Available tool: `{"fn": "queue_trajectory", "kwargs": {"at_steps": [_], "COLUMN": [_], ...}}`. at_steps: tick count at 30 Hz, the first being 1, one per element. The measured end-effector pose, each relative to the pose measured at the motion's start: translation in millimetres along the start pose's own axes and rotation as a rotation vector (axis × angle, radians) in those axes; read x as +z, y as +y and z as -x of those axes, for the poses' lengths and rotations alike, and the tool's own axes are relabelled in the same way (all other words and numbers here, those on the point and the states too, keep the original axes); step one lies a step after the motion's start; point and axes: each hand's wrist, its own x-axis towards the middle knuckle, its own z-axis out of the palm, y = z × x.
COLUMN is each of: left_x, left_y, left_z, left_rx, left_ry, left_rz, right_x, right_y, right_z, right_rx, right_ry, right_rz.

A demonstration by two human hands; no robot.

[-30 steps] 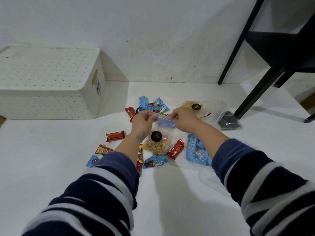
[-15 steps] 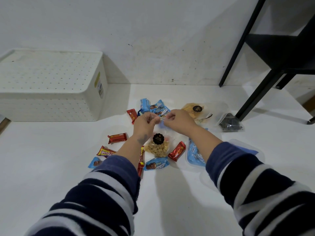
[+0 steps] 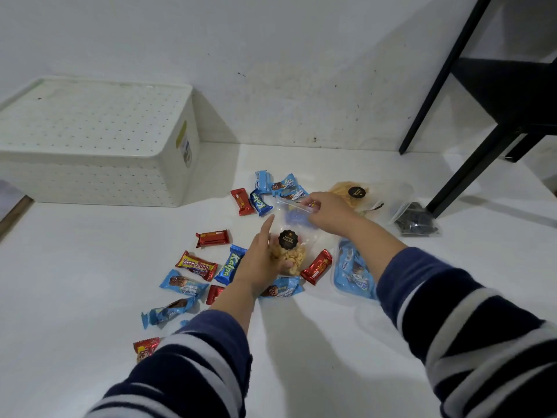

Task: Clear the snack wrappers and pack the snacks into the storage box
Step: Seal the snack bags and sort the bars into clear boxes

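A clear zip bag of pale nuts (image 3: 291,251) with a round black label lies in the middle of the white surface. My left hand (image 3: 263,260) cups its lower left side. My right hand (image 3: 327,211) pinches the bag's top strip. Around it are scattered several red and blue wrapped snacks, such as a red bar (image 3: 212,238), a blue Kalpa bar (image 3: 230,264) and a red bar (image 3: 316,267). A white perforated storage box (image 3: 96,146) with its lid on stands at the back left.
A second clear bag of chips (image 3: 354,194) and a bag of dark pieces (image 3: 417,221) lie to the right. A flat pack of blue snacks (image 3: 352,273) sits under my right forearm. Black furniture legs (image 3: 470,182) stand at the right. The wall is close behind.
My left hand has let go of the bag's top and dropped to its lower side. My right hand still holds the top strip. The view has shifted, revealing more snacks at the lower left.
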Motion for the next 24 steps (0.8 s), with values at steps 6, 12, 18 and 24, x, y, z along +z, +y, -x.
{"fn": "queue_trajectory", "kwargs": {"at_steps": [6,12,18,24], "left_x": [7.2,14.9,18.8,-4.2], "left_y": [4.9,11.7,26.4,44.1], "left_z": [1.6,7.5,16.4,11.9], "left_rx": [-0.025,-0.083,-0.066,-0.014], "left_ry": [0.045,0.123,0.236,0.431], "left_rz": [-0.092,-0.145,-0.124,-0.076], "right_x": [-13.9,-4.6,-11.2,-11.2], "right_y": [14.7,27.1,23.8,1.8], "right_z": [1.9,5.8,8.1,9.8], "right_rx": [0.016,-0.013,0.018,0.068], "right_ry": [0.03,0.094,0.1,0.129], "right_rz": [0.12,-0.081,-0.305,-0.558]}}
